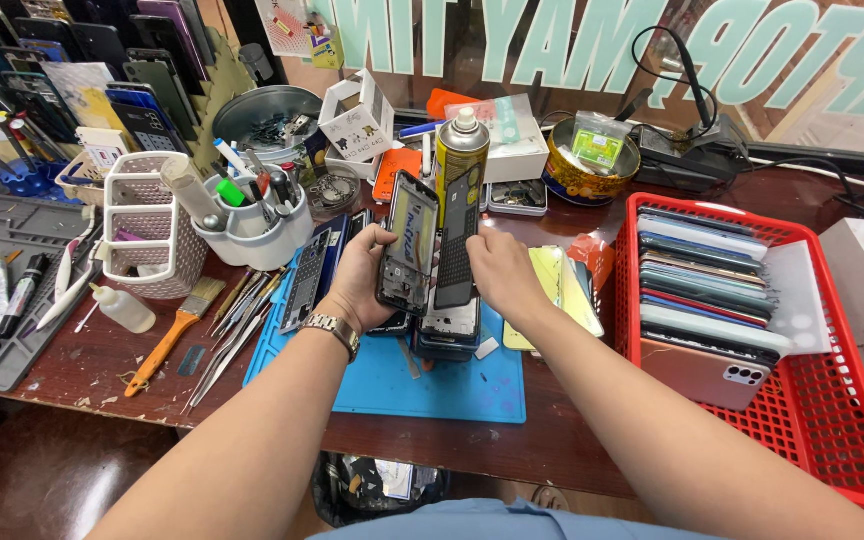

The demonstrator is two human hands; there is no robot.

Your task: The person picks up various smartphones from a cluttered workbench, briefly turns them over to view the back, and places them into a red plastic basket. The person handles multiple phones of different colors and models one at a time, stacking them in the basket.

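Two hands worked above the blue mat (452, 385) near the bench's front edge: left hand (360, 272) closed around an opened phone (408, 243), right hand (500, 272) pinching its detached back cover (457, 240). Either part could slip onto the stacked phones (449, 325) beneath.

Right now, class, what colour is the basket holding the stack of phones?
Red. The basket shows best in the head view, at the person's right.

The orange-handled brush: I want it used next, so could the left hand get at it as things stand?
Probably not right away: the left hand is holding an opened phone. The brush lies uncovered on the table to its left, with nothing in between.
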